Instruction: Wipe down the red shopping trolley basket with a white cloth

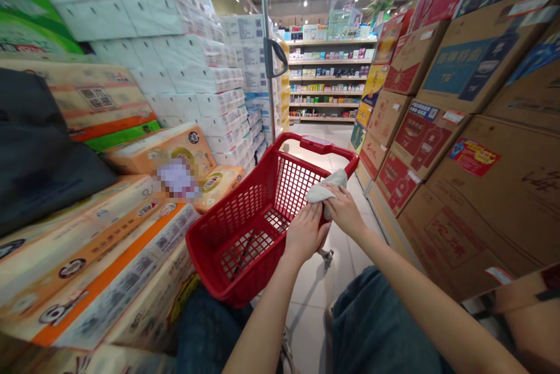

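Observation:
A red plastic shopping basket (245,210) with latticed walls and a handle tilts between my knees. My left hand (305,229) rests on its right rim, fingers over the edge and thumb on the outer side. Just beyond it, my right hand (343,209) presses a pale grey cloth (327,186) against the rim near the handle's right end. The cloth drapes over that corner and hides part of the rim. My right fingertips lie bent on the cloth, and the two hands nearly touch.
Packs of tissues (131,234) are piled close on the left, with a dark grey bag (39,152) on them. Stacked cartons (472,199) line the right side. A metal pole (266,24) stands ahead, and stocked shelves (328,62) close off the aisle's far end.

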The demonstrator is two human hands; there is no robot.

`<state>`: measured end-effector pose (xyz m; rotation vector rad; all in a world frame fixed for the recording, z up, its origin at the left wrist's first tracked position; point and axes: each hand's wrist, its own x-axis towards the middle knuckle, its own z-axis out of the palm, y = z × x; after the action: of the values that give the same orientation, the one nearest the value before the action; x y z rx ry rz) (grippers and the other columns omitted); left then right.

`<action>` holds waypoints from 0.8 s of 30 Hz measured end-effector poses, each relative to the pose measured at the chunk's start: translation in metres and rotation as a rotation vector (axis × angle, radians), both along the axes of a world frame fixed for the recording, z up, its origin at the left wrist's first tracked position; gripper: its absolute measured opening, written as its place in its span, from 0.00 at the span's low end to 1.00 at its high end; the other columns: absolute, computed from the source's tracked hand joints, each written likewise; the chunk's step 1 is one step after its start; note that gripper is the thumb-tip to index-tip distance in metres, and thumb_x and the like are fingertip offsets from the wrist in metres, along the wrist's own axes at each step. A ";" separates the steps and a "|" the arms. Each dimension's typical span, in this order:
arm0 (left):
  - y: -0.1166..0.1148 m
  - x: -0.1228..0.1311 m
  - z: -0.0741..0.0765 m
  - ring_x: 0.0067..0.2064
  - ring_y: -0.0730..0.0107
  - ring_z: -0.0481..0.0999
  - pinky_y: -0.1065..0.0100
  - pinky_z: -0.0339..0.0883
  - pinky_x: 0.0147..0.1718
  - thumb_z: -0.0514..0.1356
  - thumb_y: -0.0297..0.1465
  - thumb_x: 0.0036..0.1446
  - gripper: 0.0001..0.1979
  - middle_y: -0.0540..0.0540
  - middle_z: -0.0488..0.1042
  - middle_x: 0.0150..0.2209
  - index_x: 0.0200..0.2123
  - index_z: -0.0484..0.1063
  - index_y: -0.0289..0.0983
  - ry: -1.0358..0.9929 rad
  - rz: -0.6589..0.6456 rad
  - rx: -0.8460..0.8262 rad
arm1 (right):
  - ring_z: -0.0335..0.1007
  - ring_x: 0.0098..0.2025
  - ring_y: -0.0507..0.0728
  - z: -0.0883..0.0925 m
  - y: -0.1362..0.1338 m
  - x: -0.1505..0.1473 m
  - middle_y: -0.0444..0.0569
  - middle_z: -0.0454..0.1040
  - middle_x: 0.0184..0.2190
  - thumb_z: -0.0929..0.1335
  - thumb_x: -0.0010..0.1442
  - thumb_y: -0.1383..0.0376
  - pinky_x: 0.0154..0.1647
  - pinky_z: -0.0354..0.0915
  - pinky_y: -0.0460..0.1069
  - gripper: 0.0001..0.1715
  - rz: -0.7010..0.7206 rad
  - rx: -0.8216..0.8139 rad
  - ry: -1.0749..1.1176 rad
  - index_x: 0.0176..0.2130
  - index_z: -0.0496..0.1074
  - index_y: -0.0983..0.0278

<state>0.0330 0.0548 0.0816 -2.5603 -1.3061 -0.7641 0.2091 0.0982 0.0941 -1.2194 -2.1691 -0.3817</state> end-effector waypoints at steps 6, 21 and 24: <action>-0.001 0.001 0.003 0.69 0.63 0.51 0.61 0.51 0.65 0.45 0.43 0.69 0.29 0.40 0.52 0.68 0.65 0.53 0.31 -0.001 -0.010 0.009 | 0.65 0.60 0.61 0.038 0.057 0.066 0.52 0.73 0.55 0.57 0.69 0.59 0.66 0.47 0.66 0.21 -0.119 -0.021 -0.004 0.48 0.74 0.59; -0.001 -0.001 0.000 0.68 0.62 0.53 0.59 0.52 0.65 0.45 0.43 0.68 0.29 0.40 0.57 0.66 0.65 0.54 0.31 0.004 -0.005 -0.001 | 0.60 0.63 0.57 0.004 0.000 -0.001 0.48 0.69 0.59 0.56 0.69 0.64 0.66 0.49 0.59 0.21 0.001 0.013 -0.043 0.54 0.70 0.57; -0.002 0.000 0.002 0.69 0.62 0.51 0.60 0.52 0.65 0.45 0.43 0.68 0.29 0.39 0.54 0.68 0.65 0.53 0.30 0.018 -0.002 0.018 | 0.63 0.62 0.58 0.022 0.024 0.033 0.49 0.71 0.57 0.56 0.69 0.62 0.66 0.47 0.61 0.20 -0.040 0.021 -0.060 0.52 0.72 0.57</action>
<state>0.0326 0.0524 0.0833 -2.5492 -1.2862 -0.7478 0.2420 0.1220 0.1163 -1.2558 -2.1885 -0.4621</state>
